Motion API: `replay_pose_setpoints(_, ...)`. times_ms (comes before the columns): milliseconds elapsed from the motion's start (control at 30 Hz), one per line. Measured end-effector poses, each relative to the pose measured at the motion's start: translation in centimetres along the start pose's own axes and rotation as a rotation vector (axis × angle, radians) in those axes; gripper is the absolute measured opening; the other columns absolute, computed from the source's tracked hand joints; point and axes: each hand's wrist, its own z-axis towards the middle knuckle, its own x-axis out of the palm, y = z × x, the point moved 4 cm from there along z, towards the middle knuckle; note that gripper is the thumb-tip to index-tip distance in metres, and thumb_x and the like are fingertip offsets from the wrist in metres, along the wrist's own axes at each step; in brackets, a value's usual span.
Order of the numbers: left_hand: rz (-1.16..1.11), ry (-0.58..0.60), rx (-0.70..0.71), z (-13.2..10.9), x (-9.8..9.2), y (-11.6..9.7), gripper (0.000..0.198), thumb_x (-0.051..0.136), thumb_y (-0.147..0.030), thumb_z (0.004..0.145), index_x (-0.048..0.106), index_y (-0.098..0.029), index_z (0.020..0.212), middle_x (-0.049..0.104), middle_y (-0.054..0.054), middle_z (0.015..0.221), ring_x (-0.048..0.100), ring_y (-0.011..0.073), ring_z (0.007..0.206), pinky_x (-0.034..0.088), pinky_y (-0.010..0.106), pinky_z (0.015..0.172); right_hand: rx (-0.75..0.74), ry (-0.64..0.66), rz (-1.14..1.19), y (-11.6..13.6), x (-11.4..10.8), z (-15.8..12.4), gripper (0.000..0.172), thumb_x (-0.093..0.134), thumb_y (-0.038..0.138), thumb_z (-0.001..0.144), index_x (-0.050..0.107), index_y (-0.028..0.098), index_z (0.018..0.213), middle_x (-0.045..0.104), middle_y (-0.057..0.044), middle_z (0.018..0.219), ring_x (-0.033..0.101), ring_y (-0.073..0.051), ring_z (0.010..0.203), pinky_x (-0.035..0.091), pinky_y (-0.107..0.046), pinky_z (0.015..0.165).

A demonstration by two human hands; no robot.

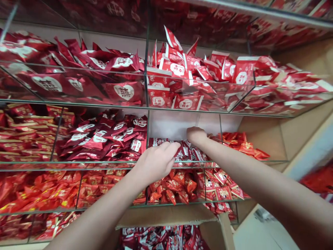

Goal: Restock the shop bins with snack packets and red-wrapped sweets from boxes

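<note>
Both hands are at a middle shelf compartment that holds a low layer of dark red and white packets (191,152). My left hand (158,158) is at the compartment's front glass edge, its fingers bent together; what they hold, if anything, is hidden. My right hand (197,135) reaches deeper inside, over the packets near the back wall. Its fingers curl inward and their tips are hidden, so I cannot make out anything in them. Below, an open cardboard box (166,216) holds more dark red packets (161,238).
Glass-divided shelves surround the hands. Maroon packets (100,137) fill the compartment to the left, orange-red ones (240,142) lie to the right. Red packets (178,69) are heaped above, behind a glass front. More red packets (174,184) lie below. A wooden side panel (265,133) stands at the right.
</note>
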Motion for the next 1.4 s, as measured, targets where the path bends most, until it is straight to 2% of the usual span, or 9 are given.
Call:
replay_pose_setpoints(167, 0.003, -0.003, -0.004, -0.1, 0.2, 0.0, 0.031, 0.037, -0.018, 0.081, 0.041, -0.018, 0.112, 0.058, 0.005, 0.097, 0.059, 0.0202, 0.088, 0.051, 0.034, 0.071, 0.026, 0.051, -0.021, 0.2, 1.0, 0.1, 0.033, 0.052, 0.018, 0.075, 0.059, 0.006, 0.105, 0.055, -0.026, 0.107, 0.054, -0.029, 0.101, 0.045, -0.037, 0.076)
replay_pose_setpoints(333, -0.001, -0.009, -0.002, 0.0, 0.2, 0.0, 0.032, 0.036, -0.018, 0.082, 0.04, -0.018, 0.113, 0.057, 0.006, 0.1, 0.058, 0.0201, 0.088, 0.049, 0.034, 0.071, -0.016, 0.187, 0.041, 0.3, 2.5, 1.6, 0.029, 0.059, 0.024, 0.073, 0.06, 0.01, 0.099, 0.062, -0.013, 0.099, 0.059, -0.021, 0.091, 0.048, -0.037, 0.075)
replay_pose_setpoints(533, -0.272, -0.008, -0.199, 0.5, -0.7, 0.7, 0.022, 0.037, -0.022, 0.081, 0.04, -0.018, 0.102, 0.059, 0.003, 0.079, 0.057, 0.0162, 0.066, 0.044, 0.028, 0.058, -0.1, 0.072, 0.224, 0.3, -1.4, -0.1, 0.03, 0.056, 0.019, 0.072, 0.061, 0.007, 0.099, 0.06, -0.02, 0.102, 0.059, -0.025, 0.09, 0.047, -0.031, 0.071)
replay_pose_setpoints(667, -0.486, -0.017, -0.273, 1.1, -1.2, 1.1, 0.015, 0.043, -0.027, 0.079, 0.042, -0.019, 0.091, 0.056, 0.001, 0.076, 0.054, 0.014, 0.065, 0.042, 0.027, 0.058, -0.438, -0.026, 0.768, 1.1, -5.4, -5.4, 0.036, 0.032, 0.035, 0.087, 0.057, 0.015, 0.103, 0.062, -0.008, 0.099, 0.06, -0.011, 0.073, 0.047, -0.02, 0.06)
replay_pose_setpoints(800, -0.664, -0.025, -0.327, 1.7, -0.8, 1.7, 0.034, 0.055, -0.031, 0.072, 0.04, -0.019, 0.1, 0.058, 0.001, 0.078, 0.056, 0.0147, 0.068, 0.042, 0.027, 0.058, -0.708, 0.001, 1.245, 1.1, -6.2, -9.1, 0.032, 0.049, 0.04, 0.078, 0.059, 0.015, 0.095, 0.064, -0.004, 0.084, 0.057, -0.011, 0.069, 0.045, -0.023, 0.062)
replay_pose_setpoints(1100, -1.228, 0.127, -0.434, 1.9, -0.1, 1.4, 0.032, 0.058, -0.025, 0.072, 0.045, -0.015, 0.099, 0.06, 0.0, 0.076, 0.057, 0.009, 0.058, 0.04, 0.02, 0.05, -0.518, 0.048, 1.562, 0.1, -3.2, -8.5, 0.025, 0.06, 0.038, 0.07, 0.056, 0.014, 0.073, 0.055, 0.003, 0.061, 0.047, -0.006, 0.05, 0.039, -0.02, 0.049)
replay_pose_setpoints(1233, -1.311, -0.057, -0.507, 2.8, -0.2, 1.3, 0.023, 0.059, -0.023, 0.071, 0.05, -0.013, 0.09, 0.057, 0.0, 0.076, 0.052, 0.0049, 0.058, 0.041, 0.018, 0.054, -0.392, 0.054, 1.751, 0.0, -3.6, -8.5, 0.025, 0.067, 0.032, 0.064, 0.056, 0.015, 0.079, 0.056, 0.003, 0.066, 0.048, -0.005, 0.052, 0.041, -0.019, 0.05)
replay_pose_setpoints(1333, -1.503, -0.188, -0.684, 3.7, 0.2, 1.1, 0.016, 0.055, -0.018, 0.074, 0.044, -0.015, 0.083, 0.053, 0.0, 0.081, 0.054, 0.0052, 0.061, 0.046, 0.019, 0.055, -0.308, 0.25, 1.883, 0.6, -3.4, -8.4, 0.021, 0.066, 0.029, 0.065, 0.055, 0.016, 0.078, 0.055, 0.004, 0.067, 0.052, -0.005, 0.058, 0.046, -0.02, 0.058)
replay_pose_setpoints(1400, -1.524, -0.155, -0.734, 4.1, 0.4, 1.1, 0.017, 0.053, -0.021, 0.075, 0.041, -0.016, 0.086, 0.053, 0.003, 0.088, 0.057, 0.0085, 0.068, 0.049, 0.024, 0.059, -0.296, 0.35, 1.843, 1.0, -3.1, -8.0, 0.015, 0.062, 0.027, 0.069, 0.053, 0.016, 0.074, 0.054, 0.002, 0.067, 0.054, -0.007, 0.06, 0.048, -0.023, 0.062)
